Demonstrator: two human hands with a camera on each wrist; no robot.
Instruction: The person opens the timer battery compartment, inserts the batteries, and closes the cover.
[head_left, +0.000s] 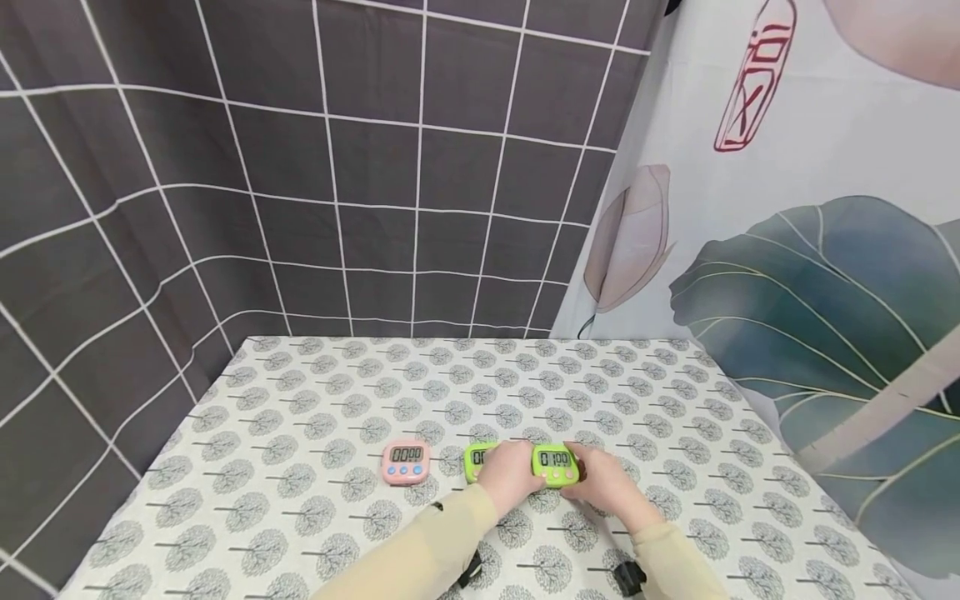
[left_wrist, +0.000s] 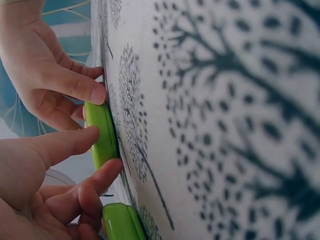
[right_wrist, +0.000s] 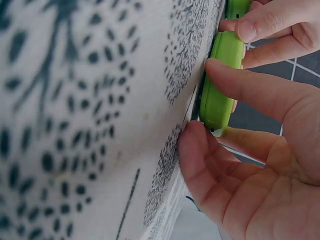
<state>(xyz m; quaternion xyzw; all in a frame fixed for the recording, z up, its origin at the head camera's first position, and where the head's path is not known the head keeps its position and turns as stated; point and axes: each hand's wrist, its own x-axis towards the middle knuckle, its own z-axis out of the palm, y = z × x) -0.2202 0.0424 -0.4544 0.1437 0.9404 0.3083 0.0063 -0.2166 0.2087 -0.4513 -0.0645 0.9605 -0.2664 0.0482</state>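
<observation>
A green timer (head_left: 556,465) showing 01:00 lies on the patterned tablecloth (head_left: 315,517), and both hands hold it. My left hand (head_left: 519,472) pinches its left end between thumb and finger. My right hand (head_left: 591,478) pinches its right end. In the left wrist view this green timer (left_wrist: 101,135) sits between my left thumb and finger, with the right thumb on its far end. The right wrist view shows the same timer (right_wrist: 222,82) flat on the cloth in my right hand's pinch. A second green timer (head_left: 476,460) lies just left, half hidden by my left hand.
A pink timer (head_left: 406,462) reading 00:00 lies further left on the cloth. A dark gridded curtain (head_left: 337,167) hangs behind the table. A leaf-printed curtain (head_left: 810,275) closes the right side.
</observation>
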